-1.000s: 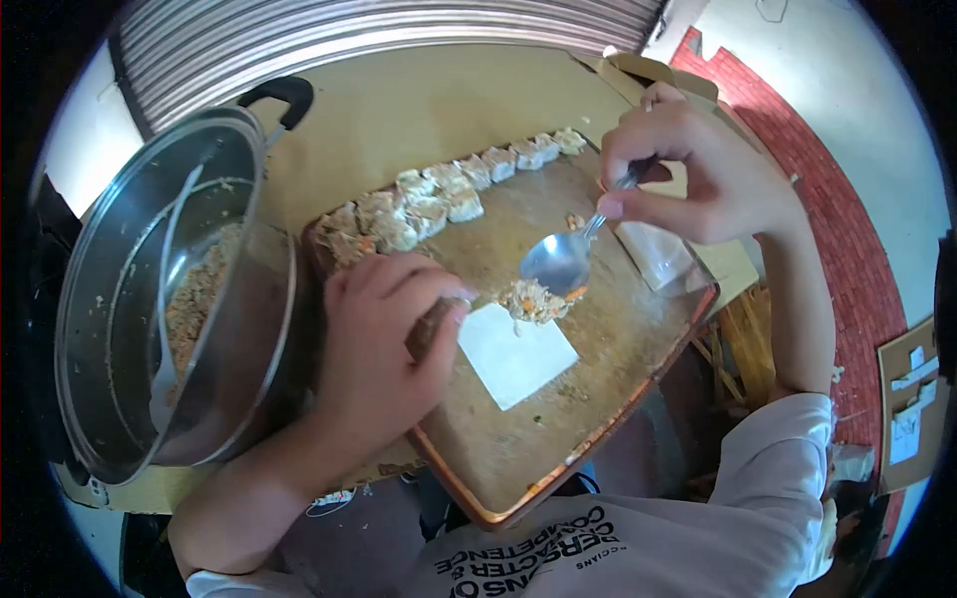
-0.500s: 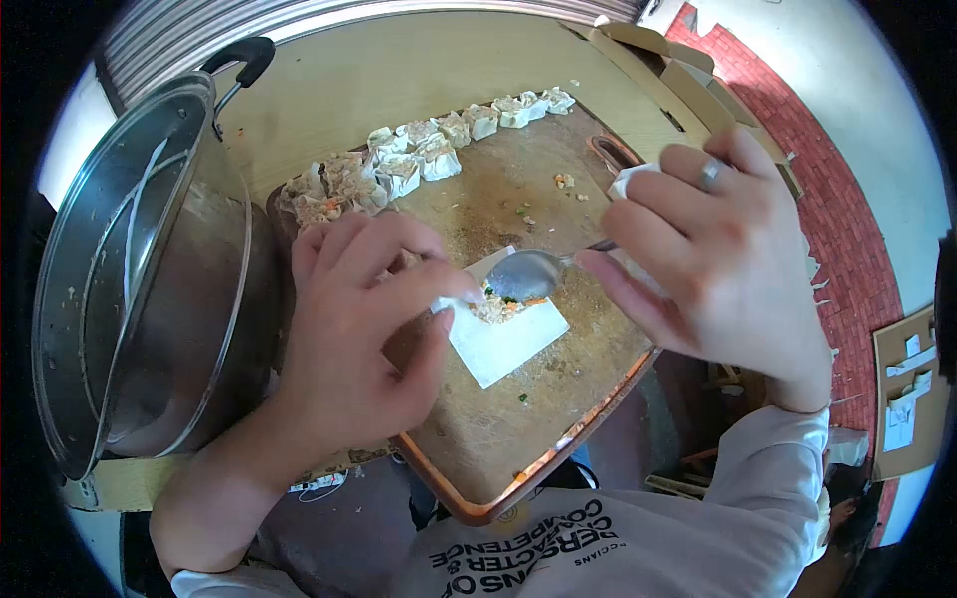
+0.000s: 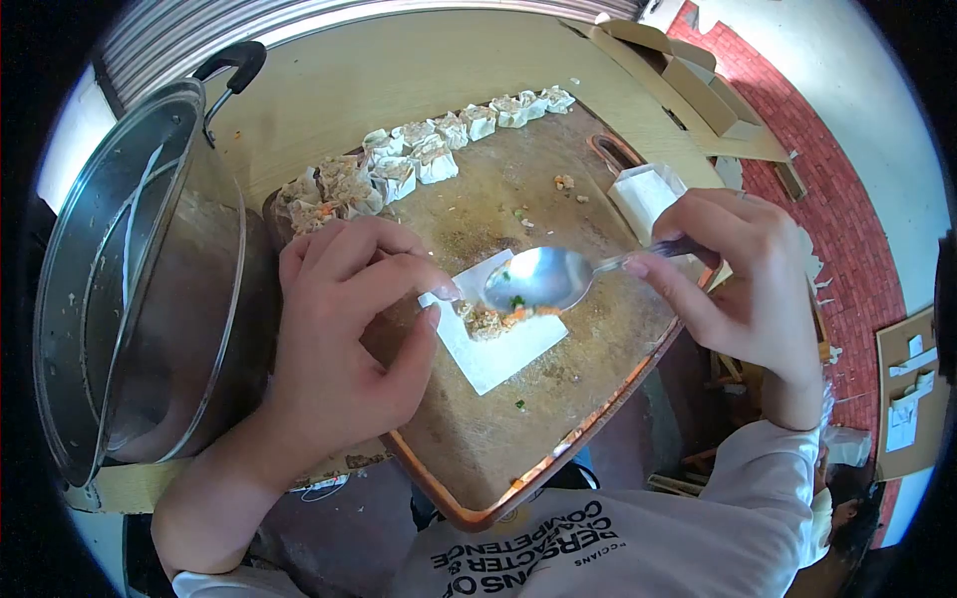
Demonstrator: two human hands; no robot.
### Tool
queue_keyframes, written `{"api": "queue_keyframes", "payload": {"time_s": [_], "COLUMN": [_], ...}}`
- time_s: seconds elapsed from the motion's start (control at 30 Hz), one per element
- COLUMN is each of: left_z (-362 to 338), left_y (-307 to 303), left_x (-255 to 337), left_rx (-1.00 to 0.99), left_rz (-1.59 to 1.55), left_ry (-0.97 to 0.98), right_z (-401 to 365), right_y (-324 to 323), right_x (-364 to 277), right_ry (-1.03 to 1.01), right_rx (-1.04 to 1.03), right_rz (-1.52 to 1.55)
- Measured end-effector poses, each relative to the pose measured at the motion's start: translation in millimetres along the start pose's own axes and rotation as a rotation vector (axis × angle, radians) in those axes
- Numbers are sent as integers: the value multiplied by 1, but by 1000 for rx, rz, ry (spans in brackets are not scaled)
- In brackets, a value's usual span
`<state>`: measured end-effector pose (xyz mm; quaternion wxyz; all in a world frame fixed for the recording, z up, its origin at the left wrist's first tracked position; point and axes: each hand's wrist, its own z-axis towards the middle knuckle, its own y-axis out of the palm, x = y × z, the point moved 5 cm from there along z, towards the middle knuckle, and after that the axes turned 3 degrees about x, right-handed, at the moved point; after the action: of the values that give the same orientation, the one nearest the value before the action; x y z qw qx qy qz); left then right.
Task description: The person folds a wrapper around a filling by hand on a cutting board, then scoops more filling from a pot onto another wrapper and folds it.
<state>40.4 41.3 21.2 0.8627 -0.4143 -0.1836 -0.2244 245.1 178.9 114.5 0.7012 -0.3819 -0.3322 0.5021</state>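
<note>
A square white dumpling wrapper (image 3: 498, 361) lies on the brown tray (image 3: 469, 429) with a mound of minced filling (image 3: 484, 322) on it. At the wrapper's left corner, the thumb and index finger of my left hand (image 3: 344, 324) pinch its edge. My right hand (image 3: 748, 279) grips the handle of a metal spoon (image 3: 543, 275). The spoon's bowl hovers over the wrapper and filling, hiding part of both, with green and orange bits stuck to it. Beside my right fingers is a stack of white wrappers (image 3: 648, 196) at the tray's right side.
Shaped open-topped dumplings (image 3: 434, 159) line the tray's far and left edges. A large metal pot (image 3: 189, 319) stands left of my left arm. Filling crumbs (image 3: 564, 182) dot the tray. An open cardboard box (image 3: 703, 90) lies at the back right of the table.
My right hand has lowered and turned, bringing the spoon up off the filling with its bowl more level. The wrapper stack now shows fully. My left hand has barely shifted.
</note>
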Motion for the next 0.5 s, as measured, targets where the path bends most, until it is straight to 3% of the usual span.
{"api": "queue_keyframes", "payload": {"time_s": [0.07, 0.5], "left_z": [-2, -2], "left_y": [2, 9], "left_x": [0, -3], "left_rx": [-8, -137], "left_rz": [40, 108], "left_ry": [-12, -62], "right_z": [-2, 12], "right_y": [8, 14], "right_x": [0, -2], "right_ry": [2, -72], "right_rx": [-70, -2], "right_rz": [145, 43]}}
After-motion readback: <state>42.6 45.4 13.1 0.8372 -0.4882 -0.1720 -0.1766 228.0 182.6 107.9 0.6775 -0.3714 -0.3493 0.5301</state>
